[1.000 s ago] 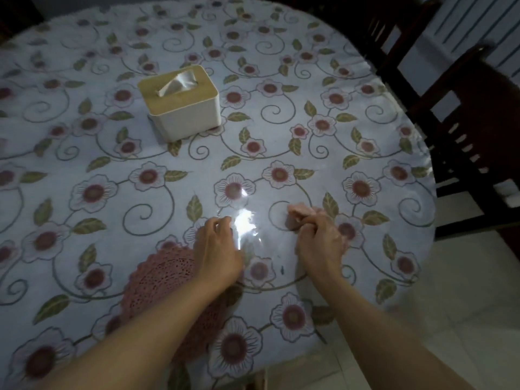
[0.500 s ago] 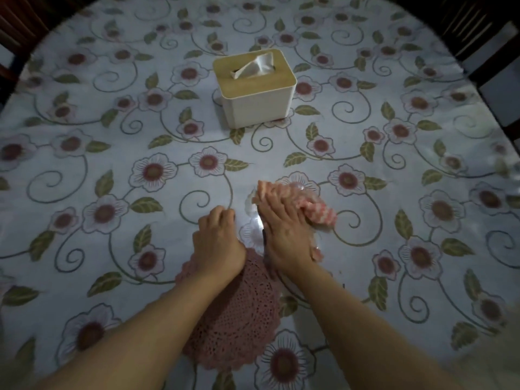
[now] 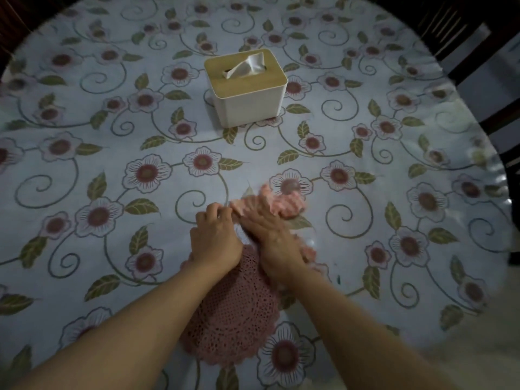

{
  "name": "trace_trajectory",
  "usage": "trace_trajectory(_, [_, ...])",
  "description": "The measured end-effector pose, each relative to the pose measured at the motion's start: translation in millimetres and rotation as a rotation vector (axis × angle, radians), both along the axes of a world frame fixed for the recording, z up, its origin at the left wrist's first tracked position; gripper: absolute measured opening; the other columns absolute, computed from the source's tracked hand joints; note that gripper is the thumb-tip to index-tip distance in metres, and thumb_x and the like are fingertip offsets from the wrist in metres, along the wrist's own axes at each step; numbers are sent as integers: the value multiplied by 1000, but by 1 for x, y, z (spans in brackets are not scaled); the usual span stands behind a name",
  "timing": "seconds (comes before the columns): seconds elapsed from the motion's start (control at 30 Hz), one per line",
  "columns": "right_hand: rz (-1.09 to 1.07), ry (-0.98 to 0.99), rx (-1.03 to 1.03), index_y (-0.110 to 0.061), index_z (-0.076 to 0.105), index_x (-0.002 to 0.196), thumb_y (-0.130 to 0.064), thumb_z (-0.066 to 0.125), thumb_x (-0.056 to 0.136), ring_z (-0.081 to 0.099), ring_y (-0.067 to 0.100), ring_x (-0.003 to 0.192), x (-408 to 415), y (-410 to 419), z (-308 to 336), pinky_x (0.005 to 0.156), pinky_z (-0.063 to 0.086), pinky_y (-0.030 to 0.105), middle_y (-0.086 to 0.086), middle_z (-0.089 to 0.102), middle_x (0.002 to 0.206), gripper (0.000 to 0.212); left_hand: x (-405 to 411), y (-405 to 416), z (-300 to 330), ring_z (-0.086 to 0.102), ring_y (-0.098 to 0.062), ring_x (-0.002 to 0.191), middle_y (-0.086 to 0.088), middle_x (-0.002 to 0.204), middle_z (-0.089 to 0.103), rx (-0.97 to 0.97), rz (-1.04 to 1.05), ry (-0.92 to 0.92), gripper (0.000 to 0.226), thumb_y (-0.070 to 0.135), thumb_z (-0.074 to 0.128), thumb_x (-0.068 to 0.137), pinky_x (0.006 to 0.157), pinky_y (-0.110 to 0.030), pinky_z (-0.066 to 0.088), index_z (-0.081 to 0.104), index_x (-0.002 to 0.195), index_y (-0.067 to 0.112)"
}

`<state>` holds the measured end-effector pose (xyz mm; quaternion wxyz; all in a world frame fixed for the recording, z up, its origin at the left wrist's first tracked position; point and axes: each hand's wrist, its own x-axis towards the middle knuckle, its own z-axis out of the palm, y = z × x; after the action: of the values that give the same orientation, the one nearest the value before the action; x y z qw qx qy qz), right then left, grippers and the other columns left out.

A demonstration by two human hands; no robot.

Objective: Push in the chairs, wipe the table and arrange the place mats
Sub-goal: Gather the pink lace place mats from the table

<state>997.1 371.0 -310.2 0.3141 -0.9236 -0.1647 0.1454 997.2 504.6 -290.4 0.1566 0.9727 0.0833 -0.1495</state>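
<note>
Pink cloth: a crumpled pink-and-white wiping cloth lies on the bench nearer the person than the tissue box, under the right hand's fingers.
Right hand: grip spread, fingers flat and pressing on the cloth; blurred.
Left hand: just beside the right hand, fingers curled; what its grip pinches, I cannot tell.
Place mat: a round dusty-pink crocheted mat lies under both wrists, well nearer than the tissue box.
Landmark: white tissue box with tan lid on the floral-covered bench.
Chair: dark wooden chair right of the tissue box, beyond the bench edge.
</note>
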Motion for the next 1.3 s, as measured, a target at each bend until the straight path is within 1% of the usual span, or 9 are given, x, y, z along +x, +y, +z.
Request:
trace_trajectory(0.1, [108, -150, 7, -22, 40, 142, -16, 48, 94, 24, 18, 143, -30, -33, 0, 112, 28, 44, -1, 34, 152, 49, -4, -2, 6, 35, -30, 115, -5, 128, 39, 5, -34, 35, 34, 16, 51, 83, 83, -41, 37, 44, 115, 15])
trace_trajectory(0.2, [-191, -197, -79, -24, 23, 149, 8, 49, 79, 0, 13, 147, -44, -95, 7, 112, 30, 31, -3, 11, 159, 80, -9, -8, 15, 36, -30, 118, -6, 130, 42, 2, -56, 64, 32, 13, 48, 84, 89, -43, 36, 44, 116, 14])
trace_trajectory(0.27, [-325, -170, -187, -19, 20, 149, 17, 48, 78, -7, 14, 146, -55, -122, 14, 118, 21, 39, 1, 8, 159, 85, -16, -13, 21, 34, -29, 124, -6, 134, 41, 0, -80, 80, 40, 10, 46, 84, 95, -45, 35, 42, 124, 13])
trace_trajectory(0.4, [-411, -85, -416, -9, 43, 138, 9, 57, 79, 30, 36, 134, -84, -124, 21, 104, 38, 42, 15, 34, 147, 63, -34, -20, 34, 31, -28, 127, -7, 139, 37, 14, -112, 107, 45, 10, 43, 86, 99, -44, 33, 36, 131, 13])
trace_trajectory(0.53, [-472, -19, -442, -16, 58, 105, -2, 56, 80, 55, 24, 94, -103, -117, 40, 69, 34, 25, 6, 54, 111, 29, -45, -21, 46, 27, -30, 132, -8, 146, 32, 7, -114, 133, 55, 12, 43, 86, 103, -45, 31, 30, 140, 14])
trace_trajectory(0.63, [-622, -101, -432, -14, 56, 103, -6, 55, 82, 52, 24, 95, -108, -115, 58, 73, 42, 33, 7, 57, 105, 23, -52, -20, 52, 29, -30, 130, -9, 145, 34, 6, -122, 137, 54, 12, 44, 86, 101, -45, 33, 31, 138, 14])
trace_trajectory(0.83, [-519, 5, -566, -19, 53, 124, -15, 58, 86, 24, 30, 136, -107, -94, 73, 106, 31, 43, 8, 28, 150, 39, -66, -8, 52, 35, -31, 126, -9, 142, 38, -3, -108, 93, 54, 12, 47, 81, 99, -44, 36, 36, 134, 14])
trace_trajectory(1.13, [-453, 194, -264, -5, 44, 120, -7, 53, 81, 49, 29, 107, -101, 9, 61, 80, 42, 33, 15, 52, 119, 40, -82, 39, 43, 42, -36, 120, -16, 129, 48, -73, 157, 165, 40, 19, 47, 85, 95, -48, 42, 44, 123, 9])
trace_trajectory(1.3, [-663, 445, -239, -2, 37, 129, -16, 64, 79, 52, 34, 111, -87, 28, 46, 90, 48, 38, 20, 49, 124, 59, -90, 63, 31, 43, -36, 124, -17, 138, 41, -181, 309, 231, 49, 17, 48, 87, 98, -45, 42, 36, 134, 8])
